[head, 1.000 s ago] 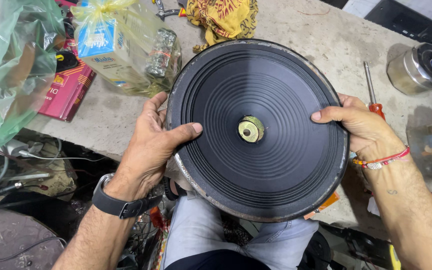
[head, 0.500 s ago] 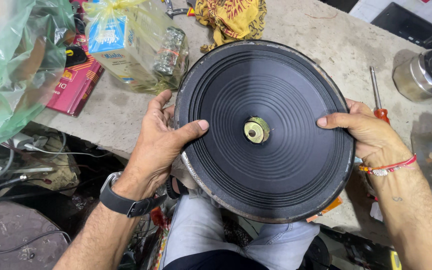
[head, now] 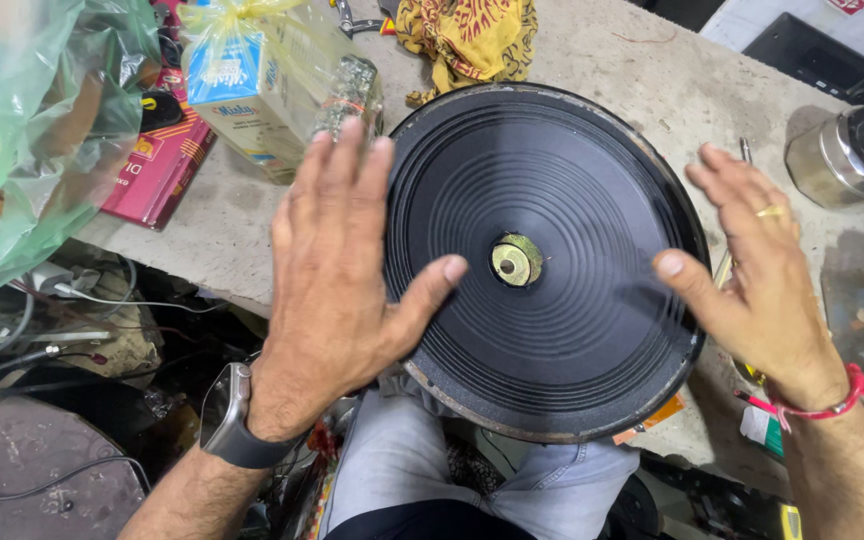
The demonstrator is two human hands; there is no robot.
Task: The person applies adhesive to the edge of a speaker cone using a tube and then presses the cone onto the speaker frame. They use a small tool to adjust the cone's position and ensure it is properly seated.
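A large black speaker cone [head: 572,330] with concentric ribs and a brass-coloured centre hub [head: 515,261] lies face up at the front edge of a grey workbench [head: 642,60], overhanging my lap. My left hand [head: 337,270] is spread flat over its left rim, fingers straight, thumb tip resting on the cone. My right hand [head: 762,270] hovers at the right rim with fingers apart and its thumb over the cone's edge. Neither hand grips the speaker. A watch sits on my left wrist and a red thread on my right.
A yellow cloth [head: 467,35] lies behind the speaker. A yellow plastic bag holding a box [head: 262,90], a red box [head: 157,170] and a green plastic bag [head: 22,130] crowd the left. A round metal can [head: 857,155] stands at the right. Cables [head: 52,330] hang below the bench.
Both hands have let go of the speaker's rim and opened, fingers now spread. The speaker has stayed at the bench edge.
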